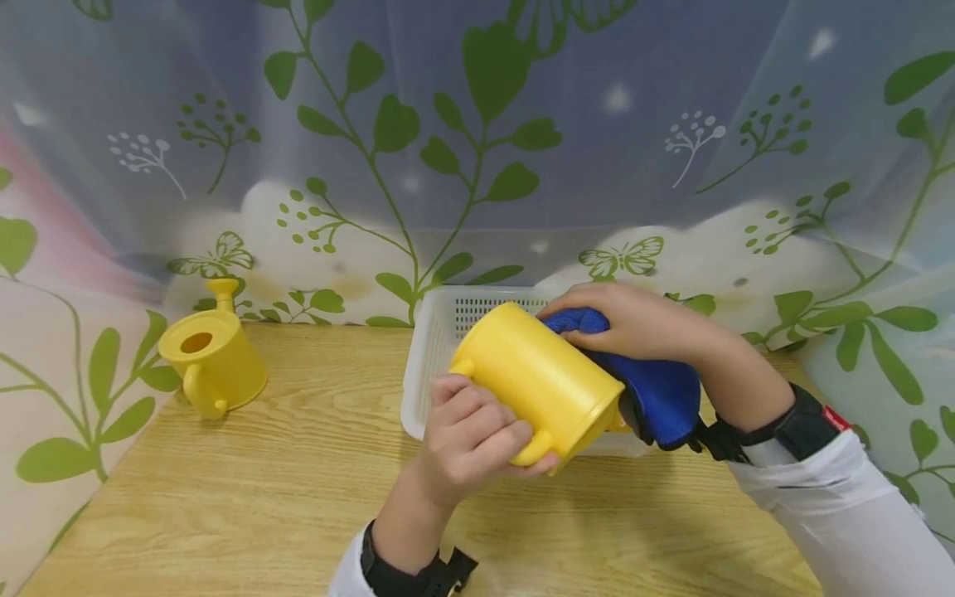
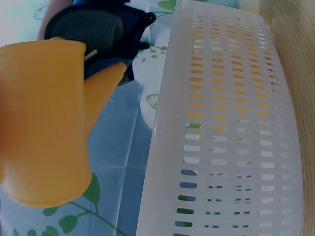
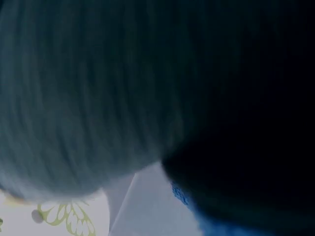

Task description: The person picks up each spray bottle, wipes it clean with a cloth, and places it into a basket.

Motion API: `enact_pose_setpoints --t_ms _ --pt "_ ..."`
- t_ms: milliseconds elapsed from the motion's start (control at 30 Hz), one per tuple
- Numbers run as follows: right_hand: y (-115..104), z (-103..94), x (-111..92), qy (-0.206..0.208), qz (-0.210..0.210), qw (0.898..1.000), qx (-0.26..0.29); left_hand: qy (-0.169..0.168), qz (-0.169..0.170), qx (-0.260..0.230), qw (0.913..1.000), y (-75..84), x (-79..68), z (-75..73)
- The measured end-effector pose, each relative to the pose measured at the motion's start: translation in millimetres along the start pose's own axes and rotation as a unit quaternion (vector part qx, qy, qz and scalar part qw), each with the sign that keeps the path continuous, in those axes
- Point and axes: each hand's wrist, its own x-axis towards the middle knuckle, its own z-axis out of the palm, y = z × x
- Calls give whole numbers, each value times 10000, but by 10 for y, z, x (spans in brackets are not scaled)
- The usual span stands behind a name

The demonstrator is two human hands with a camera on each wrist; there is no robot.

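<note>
A yellow watering can [image 1: 540, 377] is tilted on its side above the white basket [image 1: 413, 390]. My left hand [image 1: 473, 431] grips it by the handle. In the left wrist view the can's spout [image 2: 103, 96] points toward a blue cloth [image 1: 664, 398] with a dark, greyish underside [image 2: 88, 32]. My right hand [image 1: 634, 319] holds the bunched cloth against the can's far side, and the rest of it hangs below the palm. Dark, blurred fabric [image 3: 88, 98] fills most of the right wrist view.
A second yellow watering can [image 1: 224, 365] stands upright at the left of the wooden table [image 1: 298, 481]. The slotted basket sits near the back edge under both hands. A leaf-patterned curtain [image 1: 418, 166] hangs right behind the table and along both sides.
</note>
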Motion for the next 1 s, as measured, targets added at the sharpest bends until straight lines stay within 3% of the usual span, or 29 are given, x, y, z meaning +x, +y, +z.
enact_pose_setpoints --t_ms 233,500,667,867,1000 --pt "28 21 91 303 40 9995 119 -173 -19 -98 9998 60 -22 40" --pt "62 91 0 8 -217 9995 -213 51 -384 -11 9992 -30 -59 -16" --pt "9 120 -59 158 -442 9973 -563 164 -415 78 9990 -72 -71 -46" --pt "18 171 -119 186 -215 9922 -1213 361 -492 147 9980 -113 -78 -78" --pt "143 204 -171 60 26 9932 -1161 501 -591 108 9969 -138 -83 -89"
